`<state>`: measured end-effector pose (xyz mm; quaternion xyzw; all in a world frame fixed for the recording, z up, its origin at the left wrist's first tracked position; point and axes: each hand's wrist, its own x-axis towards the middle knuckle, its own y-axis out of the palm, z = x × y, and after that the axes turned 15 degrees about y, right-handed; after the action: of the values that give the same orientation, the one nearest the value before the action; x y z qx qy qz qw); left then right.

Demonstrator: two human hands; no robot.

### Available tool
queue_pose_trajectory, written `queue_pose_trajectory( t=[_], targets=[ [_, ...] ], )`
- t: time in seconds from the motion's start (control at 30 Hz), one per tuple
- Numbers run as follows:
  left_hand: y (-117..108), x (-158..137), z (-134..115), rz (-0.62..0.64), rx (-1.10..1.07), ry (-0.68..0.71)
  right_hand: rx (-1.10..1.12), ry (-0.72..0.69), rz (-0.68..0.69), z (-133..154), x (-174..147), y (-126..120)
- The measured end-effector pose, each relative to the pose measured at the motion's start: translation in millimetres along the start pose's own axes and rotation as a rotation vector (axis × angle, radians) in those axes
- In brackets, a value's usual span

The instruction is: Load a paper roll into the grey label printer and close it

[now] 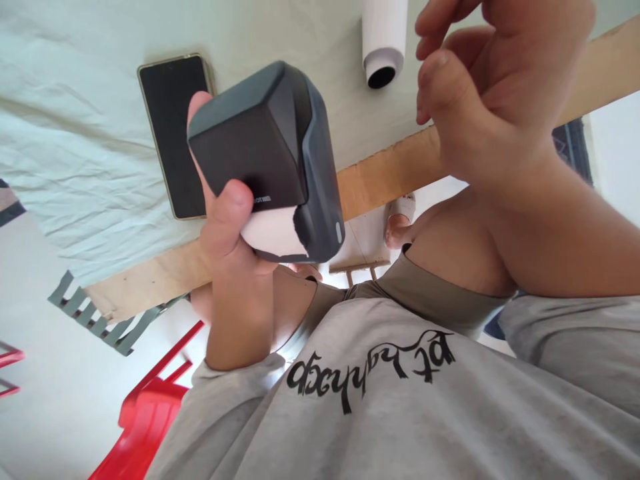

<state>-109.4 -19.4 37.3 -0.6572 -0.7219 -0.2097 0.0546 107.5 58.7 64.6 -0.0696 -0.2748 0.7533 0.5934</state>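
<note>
My left hand (pixel 227 227) is wrapped around a dark grey, boxy portable printer (pixel 250 147), thumb on its near face and fingers mostly hidden behind it. A white strip of paper (pixel 277 230) with a ragged dark edge shows at the printer's lower end. The printer is held tilted above the table edge. To the right, my right hand (pixel 490 87) is raised with loosely curled fingers, and nothing shows in it. Nearest to that hand is a white roll (pixel 384 33) with a dark hollow end, lying on the table.
A smartphone (pixel 173 140) with a black screen lies on the pale green cloth (pixel 90 140), partly behind my left hand. The table's wooden edge (pixel 390 170) crosses the view. Red plastic chairs (pixel 150 413) stand at lower left, near a grey-green slatted piece (pixel 90 313).
</note>
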Motion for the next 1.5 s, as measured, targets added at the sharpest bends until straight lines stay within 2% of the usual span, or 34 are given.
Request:
queue_pose_trajectory(
  t=[0.1, 0.3, 0.5, 0.63, 0.73, 0.8, 0.87, 1.03, 1.1, 1.27, 1.4, 1.5],
  targets=[
    [1.8, -2.2, 0.5, -0.061, -0.133, 0.119, -0.006, 0.000, 0.010, 0.6, 1.0, 0.6],
    [6.3, -0.1, -0.2, -0.146, -0.227, 0.073, -0.023, -0.008, 0.014, 0.1, 3.0, 2.7],
    [6.7, 2.1, -0.7, -0.119, -0.240, 0.101, -0.108, 0.025, 0.001, -0.8, 4.3, 3.5],
    [6.8, 1.3, -4.2, -0.160, -0.215, 0.025, -0.259, 0.130, -0.052, -4.8, 18.1, 3.9],
    [1.7, 2.0, 0.9, -0.152, -0.216, 0.095, -0.402, 0.273, -0.085, -7.7, 34.5, 9.9],
    [-1.3, 2.8, 5.2, -0.134, -0.219, 0.140, -0.486, 0.348, -0.055, -7.4, 43.4, 16.6],
    [-1.5, 3.0, 6.7, -0.140, -0.219, 0.128, -0.559, 0.374, -0.012, -5.4, 48.0, 23.2],
    [7.3, -0.4, -0.9, -0.167, -0.236, 0.106, -0.694, 0.348, 0.063, 2.1, 40.8, 26.2],
    [10.6, -2.3, -5.4, -0.165, -0.245, 0.110, -0.712, 0.294, 0.106, 3.8, 32.5, 20.7],
    [13.3, -5.4, -11.9, -0.192, -0.234, 0.010, -0.691, 0.174, 0.187, 1.6, 11.4, 2.6],
    [10.2, -3.4, -5.3, -0.164, -0.255, 0.084, -0.702, 0.137, 0.194, -6.5, 6.5, -4.6],
    [8.2, -0.4, -1.3, -0.153, -0.316, 0.086, -0.715, 0.103, 0.239, -12.4, 7.2, -5.1]
  ],
)
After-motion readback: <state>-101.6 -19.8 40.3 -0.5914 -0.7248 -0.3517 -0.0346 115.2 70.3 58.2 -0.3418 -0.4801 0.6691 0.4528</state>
